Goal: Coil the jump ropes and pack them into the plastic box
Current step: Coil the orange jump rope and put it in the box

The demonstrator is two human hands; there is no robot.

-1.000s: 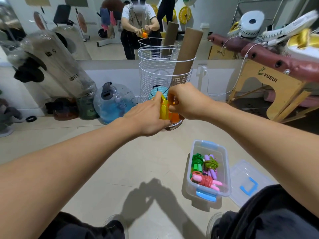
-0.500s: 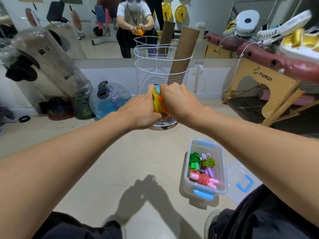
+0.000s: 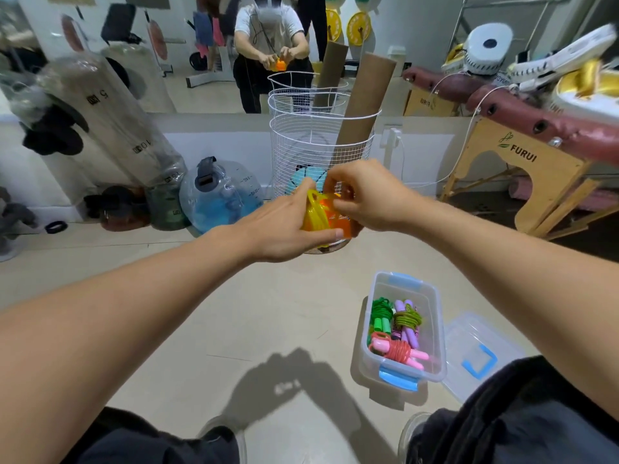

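A yellow jump rope with orange handles (image 3: 322, 216) is bundled in loops at chest height in front of me. My left hand (image 3: 284, 226) grips the bundle from the left, thumb under it. From the right, my right hand (image 3: 365, 195) pinches the rope at the top of the bundle with curled fingers. Down on the floor to the right stands the clear plastic box (image 3: 435, 316) with blue latches. Inside it lie a coiled green rope (image 3: 382, 313), a purple-handled rope (image 3: 407, 321) and a pink-handled red rope (image 3: 398, 351).
The box's clear lid (image 3: 475, 356) with a blue handle lies on the floor right of the box. A white wire basket (image 3: 318, 149) holding a cardboard tube stands behind my hands. A wooden folding table (image 3: 522, 169) is at the right, water weights (image 3: 217, 192) at the left.
My right hand has shifted from gripping the bundle's side to pinching the rope at its top. The bundle stays held in my left hand at about the same height.
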